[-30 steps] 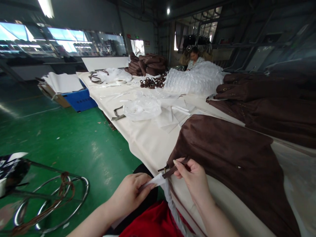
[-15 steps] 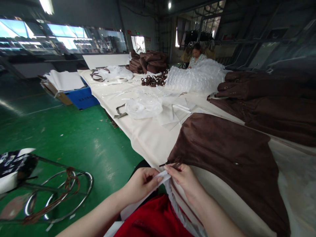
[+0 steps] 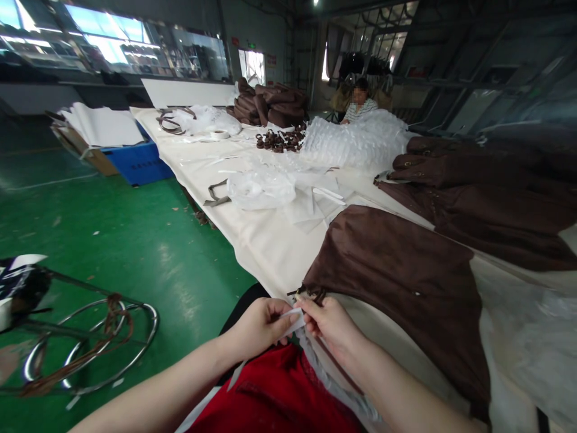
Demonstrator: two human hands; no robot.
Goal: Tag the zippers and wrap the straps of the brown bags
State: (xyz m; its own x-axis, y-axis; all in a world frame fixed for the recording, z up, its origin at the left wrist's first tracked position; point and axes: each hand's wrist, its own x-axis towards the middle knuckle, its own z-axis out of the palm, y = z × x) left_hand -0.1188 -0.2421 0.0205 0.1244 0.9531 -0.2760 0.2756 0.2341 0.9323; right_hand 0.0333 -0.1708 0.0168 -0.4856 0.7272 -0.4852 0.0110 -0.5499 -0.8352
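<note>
Low in the view, a white strip (image 3: 296, 319) is pinched between the thumb and fingers of my left hand (image 3: 264, 323). My right hand (image 3: 331, 322) is closed beside it, gripping the end of a brown strap (image 3: 319, 296) where the white strip meets it. Its fingers hide most of that spot. A small metal fitting shows just above the right fingertips, at the corner of a brown bag (image 3: 396, 270) lying flat on the table. Whitish wrapping (image 3: 322, 367) trails down from under my right hand past the red cloth (image 3: 270, 397) on my lap.
The cream-covered table (image 3: 265, 240) holds clear plastic (image 3: 261, 189), white sheets, a tape roll (image 3: 219, 135) and brown bag piles (image 3: 478, 180). Beyond the plastic stack (image 3: 356, 141) sits a person (image 3: 359, 108). A blue box (image 3: 139, 162) and metal-ringed stool (image 3: 90, 349) stand left.
My two hands have come closer together, and my right fingers have shifted from the brown strap's length onto its junction with the white strip. The brown bag appears slightly further left.
</note>
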